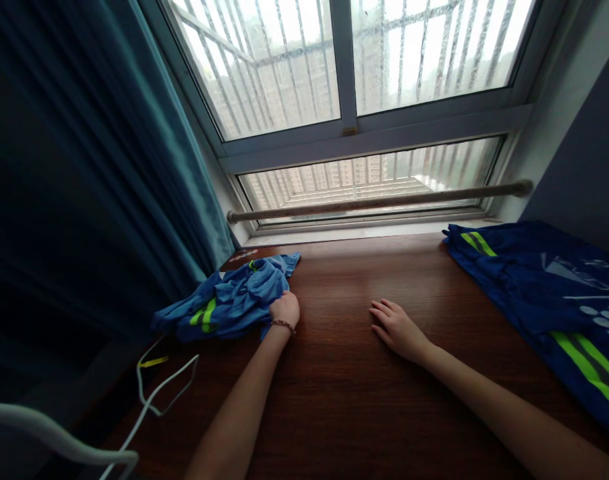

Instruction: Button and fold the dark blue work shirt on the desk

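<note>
A crumpled blue garment with yellow-green and grey stripes lies in a heap on the left of the brown wooden surface. My left hand, with a braided bracelet at the wrist, is closed on the garment's right edge; its fingertips are hidden. Apart from any cloth, my right hand rests low over the wood near the middle, fingers stretched out and holding nothing. Further right, a darker blue garment with the same kind of stripes and white print lies spread out flat.
A white cable with a yellow tag loops at the lower left, near a pale curved tube. Teal curtains hang on the left. Behind the surface are a barred window and a horizontal rail.
</note>
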Action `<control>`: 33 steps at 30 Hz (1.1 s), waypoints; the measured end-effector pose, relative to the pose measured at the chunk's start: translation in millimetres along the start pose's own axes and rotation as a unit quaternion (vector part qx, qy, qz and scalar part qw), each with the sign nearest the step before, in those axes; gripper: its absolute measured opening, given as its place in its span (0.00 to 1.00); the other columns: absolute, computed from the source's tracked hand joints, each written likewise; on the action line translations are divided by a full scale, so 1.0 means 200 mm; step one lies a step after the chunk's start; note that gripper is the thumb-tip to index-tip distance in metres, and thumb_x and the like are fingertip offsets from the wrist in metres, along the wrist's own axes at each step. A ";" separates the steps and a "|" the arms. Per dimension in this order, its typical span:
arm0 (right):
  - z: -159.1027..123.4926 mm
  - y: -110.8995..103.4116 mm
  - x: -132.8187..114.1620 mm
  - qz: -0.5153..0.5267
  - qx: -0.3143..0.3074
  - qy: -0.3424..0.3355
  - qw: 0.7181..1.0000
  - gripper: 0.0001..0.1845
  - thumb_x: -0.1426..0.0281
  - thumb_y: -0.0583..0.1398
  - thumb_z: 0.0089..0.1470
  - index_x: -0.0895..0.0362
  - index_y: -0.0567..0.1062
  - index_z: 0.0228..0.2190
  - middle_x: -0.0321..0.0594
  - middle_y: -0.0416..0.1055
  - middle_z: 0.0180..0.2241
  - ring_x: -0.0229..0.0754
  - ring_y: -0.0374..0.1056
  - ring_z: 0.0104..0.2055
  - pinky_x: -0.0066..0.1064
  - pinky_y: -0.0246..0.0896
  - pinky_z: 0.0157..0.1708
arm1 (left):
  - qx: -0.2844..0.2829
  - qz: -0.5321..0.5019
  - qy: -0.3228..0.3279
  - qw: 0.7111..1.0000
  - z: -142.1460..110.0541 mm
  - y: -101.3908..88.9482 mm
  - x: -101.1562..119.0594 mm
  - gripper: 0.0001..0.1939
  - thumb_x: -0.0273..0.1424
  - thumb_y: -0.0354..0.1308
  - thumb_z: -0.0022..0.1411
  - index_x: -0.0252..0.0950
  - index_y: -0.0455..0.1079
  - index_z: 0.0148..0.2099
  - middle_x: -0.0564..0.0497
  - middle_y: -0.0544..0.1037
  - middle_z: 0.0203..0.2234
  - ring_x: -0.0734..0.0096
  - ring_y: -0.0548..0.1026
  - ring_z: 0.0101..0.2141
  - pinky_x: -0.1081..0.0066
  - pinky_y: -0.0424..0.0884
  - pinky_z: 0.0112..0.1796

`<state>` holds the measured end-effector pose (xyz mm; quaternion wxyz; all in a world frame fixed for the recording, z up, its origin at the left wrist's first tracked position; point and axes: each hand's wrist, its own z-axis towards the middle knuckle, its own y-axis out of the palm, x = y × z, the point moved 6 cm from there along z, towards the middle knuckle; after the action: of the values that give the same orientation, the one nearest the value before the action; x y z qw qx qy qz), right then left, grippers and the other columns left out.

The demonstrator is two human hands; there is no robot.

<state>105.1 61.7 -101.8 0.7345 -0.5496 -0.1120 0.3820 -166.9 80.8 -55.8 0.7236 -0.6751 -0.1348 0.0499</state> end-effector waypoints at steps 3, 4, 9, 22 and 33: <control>0.00 0.00 0.00 0.019 0.003 0.005 1.000 0.21 0.67 0.52 0.54 0.61 0.66 0.49 0.48 0.61 0.52 0.51 0.51 0.56 0.46 0.50 0.54 | 0.022 -0.016 0.028 0.999 -0.04 0.00 0.16 0.11 0.24 0.37 0.62 0.24 0.58 0.40 0.38 0.72 0.26 0.56 0.74 0.32 0.65 0.64 0.30; 0.00 0.00 0.01 0.031 0.007 0.009 0.999 0.22 0.67 0.52 0.54 0.61 0.65 0.50 0.49 0.61 0.52 0.51 0.51 0.56 0.46 0.50 0.55 | 0.029 -0.033 0.049 0.998 -0.08 0.00 0.24 0.11 0.26 0.37 0.63 0.27 0.58 0.40 0.41 0.72 0.26 0.61 0.74 0.31 0.68 0.64 0.30; 0.00 0.01 0.05 0.120 0.037 0.033 0.991 0.33 0.68 0.53 0.51 0.62 0.52 0.57 0.50 0.56 0.55 0.48 0.47 0.59 0.44 0.50 0.56 | 0.012 -0.247 0.302 0.921 -0.48 0.00 0.69 0.11 0.34 0.37 0.65 0.34 0.57 0.36 0.50 0.71 0.24 0.75 0.70 0.25 0.76 0.63 0.28; 0.02 -0.07 -0.08 0.099 0.024 -0.106 0.989 0.19 0.67 0.52 0.55 0.51 0.67 0.49 0.40 0.58 0.55 0.46 0.42 0.61 0.45 0.44 0.58 | -0.035 -0.177 0.621 0.763 -0.94 -0.13 0.93 0.12 0.34 0.43 0.63 0.34 0.63 0.42 0.49 0.73 0.32 0.72 0.72 0.33 0.75 0.67 0.33; 0.00 -0.27 -0.45 0.273 -0.115 -0.222 0.929 0.24 0.68 0.49 0.57 0.54 0.58 0.55 0.41 0.56 0.56 0.45 0.40 0.61 0.44 0.41 0.58 | -0.225 -0.040 0.327 0.917 -0.34 -0.44 0.26 0.46 0.40 0.64 0.42 0.47 0.46 0.61 0.51 0.62 0.55 0.59 0.63 0.52 0.66 0.59 0.50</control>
<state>66.9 -6.2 -31.2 0.4897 -0.5408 -0.1612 0.6646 -109.6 21.2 34.9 0.5575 -0.7930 0.0749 -0.2338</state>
